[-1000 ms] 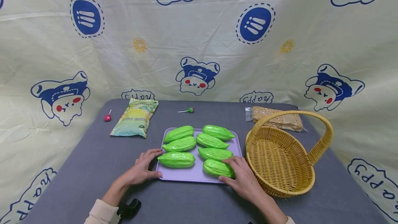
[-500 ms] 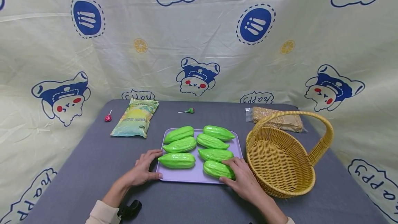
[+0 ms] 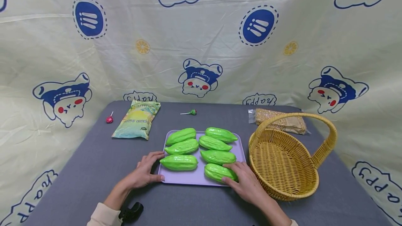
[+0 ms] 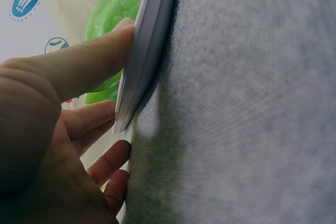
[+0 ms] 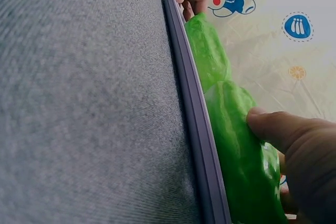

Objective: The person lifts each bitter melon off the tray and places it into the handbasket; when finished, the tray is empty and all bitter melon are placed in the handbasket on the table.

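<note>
Several glossy green bitter melons lie in two columns on a lilac tray (image 3: 185, 179); one in the left column (image 3: 179, 162) is nearest the left hand. At the tray's left edge rests the left hand (image 3: 146, 171); in the left wrist view its thumb and a fingertip touch the rim (image 4: 149, 35), the other fingers spread below. The right hand (image 3: 245, 180) grips the right end of the front right bitter melon (image 3: 216, 172), thumb on the near side and fingers on the far side. That melon (image 5: 241, 150) lies close to the rim in the right wrist view.
Right of the tray stands a wicker basket (image 3: 282, 163) with a tall handle. Behind it lies a clear bag of grain-like pieces (image 3: 279, 119). A yellow-green packet (image 3: 137, 119), a red lollipop (image 3: 109, 118) and a green lollipop (image 3: 192, 112) lie at the back.
The front right bitter melon has shifted very slightly left under the right hand's fingers. The left hand stays at the tray's edge.
</note>
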Demonstrator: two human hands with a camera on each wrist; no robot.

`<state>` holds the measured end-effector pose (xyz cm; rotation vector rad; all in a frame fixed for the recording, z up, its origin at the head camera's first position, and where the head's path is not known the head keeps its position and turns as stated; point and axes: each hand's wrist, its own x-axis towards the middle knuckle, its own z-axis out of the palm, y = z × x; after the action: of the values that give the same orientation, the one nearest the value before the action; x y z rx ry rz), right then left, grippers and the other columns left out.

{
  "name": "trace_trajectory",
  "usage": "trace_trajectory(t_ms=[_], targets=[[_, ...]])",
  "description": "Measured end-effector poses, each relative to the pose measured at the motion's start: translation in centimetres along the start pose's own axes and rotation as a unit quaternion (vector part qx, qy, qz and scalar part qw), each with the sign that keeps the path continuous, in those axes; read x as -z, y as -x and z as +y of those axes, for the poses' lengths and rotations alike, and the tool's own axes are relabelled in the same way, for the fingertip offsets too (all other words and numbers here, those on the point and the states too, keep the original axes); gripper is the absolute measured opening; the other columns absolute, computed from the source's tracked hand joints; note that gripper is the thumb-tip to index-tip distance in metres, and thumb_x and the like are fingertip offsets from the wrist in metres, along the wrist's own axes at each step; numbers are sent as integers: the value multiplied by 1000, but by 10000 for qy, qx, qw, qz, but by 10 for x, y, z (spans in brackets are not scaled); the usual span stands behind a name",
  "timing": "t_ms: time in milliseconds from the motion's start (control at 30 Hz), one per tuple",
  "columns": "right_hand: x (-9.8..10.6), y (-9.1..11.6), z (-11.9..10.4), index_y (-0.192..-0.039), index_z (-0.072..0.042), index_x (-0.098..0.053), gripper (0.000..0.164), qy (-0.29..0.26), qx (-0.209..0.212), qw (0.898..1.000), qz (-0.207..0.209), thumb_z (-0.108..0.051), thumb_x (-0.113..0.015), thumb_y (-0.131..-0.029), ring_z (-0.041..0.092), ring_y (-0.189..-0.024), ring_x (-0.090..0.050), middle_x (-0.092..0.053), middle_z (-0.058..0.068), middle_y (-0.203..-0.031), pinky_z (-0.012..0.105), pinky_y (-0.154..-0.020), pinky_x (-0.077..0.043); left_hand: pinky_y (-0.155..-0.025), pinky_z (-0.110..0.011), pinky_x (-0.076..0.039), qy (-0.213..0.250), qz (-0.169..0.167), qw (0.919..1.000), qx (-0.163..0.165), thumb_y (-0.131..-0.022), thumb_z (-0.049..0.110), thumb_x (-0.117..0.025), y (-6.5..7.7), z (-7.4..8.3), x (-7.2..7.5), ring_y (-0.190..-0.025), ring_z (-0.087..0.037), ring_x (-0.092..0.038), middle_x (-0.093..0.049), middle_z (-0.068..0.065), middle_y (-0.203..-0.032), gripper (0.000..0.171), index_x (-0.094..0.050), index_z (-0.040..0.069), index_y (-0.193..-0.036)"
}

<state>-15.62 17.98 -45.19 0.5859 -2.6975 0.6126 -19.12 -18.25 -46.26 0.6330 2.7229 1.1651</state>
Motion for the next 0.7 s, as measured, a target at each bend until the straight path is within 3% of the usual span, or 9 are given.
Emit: trace_trajectory(t_ms=[400,700], targets=[[-1,1,0,-114,-12,-64,46,-138,-378,9980,-489,-37,-74,-78,14,-98,-58,-67,2,-109,35,-84,-45,-87,-40,-24,3,-34,9999,132,-76,32,-76,-1,0,0,-125,-35,-32,-36,-14,-145,74,-44,6,-138],[7,0,-6,-117,-15,-64,52,-107,-260,9994,-214,-39,-77,-73,9,-95,-55,-66,-2,-108,33,-82,-45,-87,-41,-25,-5,0,10000,52,-75,35,-76,-1,-2,-1,-125,-36,-32,-37,-14,-145,75,-45,7,-137]])
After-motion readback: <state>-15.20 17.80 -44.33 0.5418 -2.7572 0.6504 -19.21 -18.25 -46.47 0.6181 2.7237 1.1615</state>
